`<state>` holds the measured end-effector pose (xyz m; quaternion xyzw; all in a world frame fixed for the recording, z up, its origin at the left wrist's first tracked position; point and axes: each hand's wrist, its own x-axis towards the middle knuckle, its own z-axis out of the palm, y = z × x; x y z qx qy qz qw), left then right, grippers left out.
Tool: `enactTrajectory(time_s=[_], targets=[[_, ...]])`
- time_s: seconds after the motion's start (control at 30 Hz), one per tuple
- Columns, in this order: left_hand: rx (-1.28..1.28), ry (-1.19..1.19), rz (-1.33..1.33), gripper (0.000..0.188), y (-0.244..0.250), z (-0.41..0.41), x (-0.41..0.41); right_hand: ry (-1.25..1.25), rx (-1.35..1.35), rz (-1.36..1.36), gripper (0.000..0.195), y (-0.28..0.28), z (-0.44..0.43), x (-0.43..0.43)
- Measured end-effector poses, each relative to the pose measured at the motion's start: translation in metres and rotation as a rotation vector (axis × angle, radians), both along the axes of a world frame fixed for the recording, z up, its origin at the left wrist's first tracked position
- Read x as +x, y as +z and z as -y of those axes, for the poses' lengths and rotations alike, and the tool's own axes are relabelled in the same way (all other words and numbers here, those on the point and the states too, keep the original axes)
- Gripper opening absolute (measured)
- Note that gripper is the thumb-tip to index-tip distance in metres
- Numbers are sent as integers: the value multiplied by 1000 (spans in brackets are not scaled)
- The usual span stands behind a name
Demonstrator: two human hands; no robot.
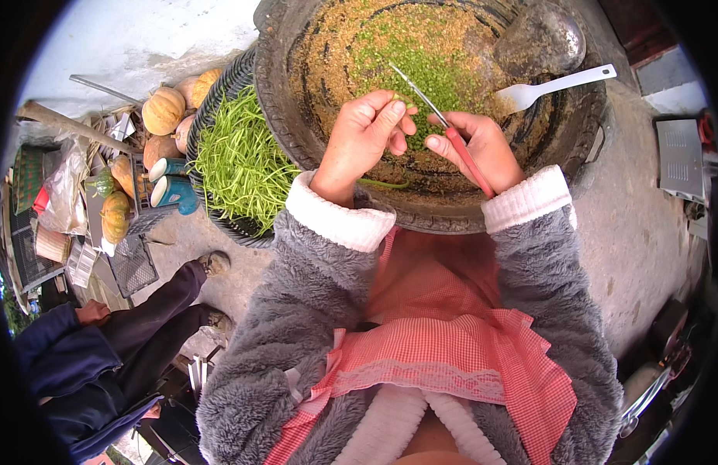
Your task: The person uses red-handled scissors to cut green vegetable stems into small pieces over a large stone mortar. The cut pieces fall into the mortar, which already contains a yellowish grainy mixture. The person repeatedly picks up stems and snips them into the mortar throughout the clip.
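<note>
My left hand (370,125) pinches a small piece of green stalk (398,97) between thumb and fingers. In my right hand (481,142) is a slim knife (452,133) with a red handle, its blade slanting up and left past the left fingertips. Both hands are over a large dark round tub (417,218). Chopped green pieces (420,64) lie heaped in the tub on a coarse brown crumbly layer (321,64). A thin green stalk (388,184) curves out near my left wrist. What it joins is hidden.
A white spatula (559,87) and a dark rounded object (542,40) rest in the tub. Left of it, a dark woven basket (219,110) holds long green stalks (240,163). Pumpkins (163,110) and blue boots (172,192) stand beyond. Another person (120,354) is at the lower left.
</note>
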<state>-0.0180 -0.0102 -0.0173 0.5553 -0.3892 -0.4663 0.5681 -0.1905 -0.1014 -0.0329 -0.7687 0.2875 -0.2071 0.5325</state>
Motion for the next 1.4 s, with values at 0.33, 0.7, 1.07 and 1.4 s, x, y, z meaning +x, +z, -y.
enactTrajectory(time_s=[0.33, 0.7, 1.07, 1.4], targets=[[-38, 43, -155, 23, -2, 1, 2, 36, 9, 55, 56, 5, -3, 1], [-27, -28, 70, 17, -6, 0, -2, -29, -264, -89, 62, 18, -5, 0], [32, -133, -24, 20, -1, -6, 8, 58, -138, -64, 47, 25, -6, -3], [18, -60, -109, 22, 4, -2, 3, -27, -27, 43, 40, 11, -5, 1]])
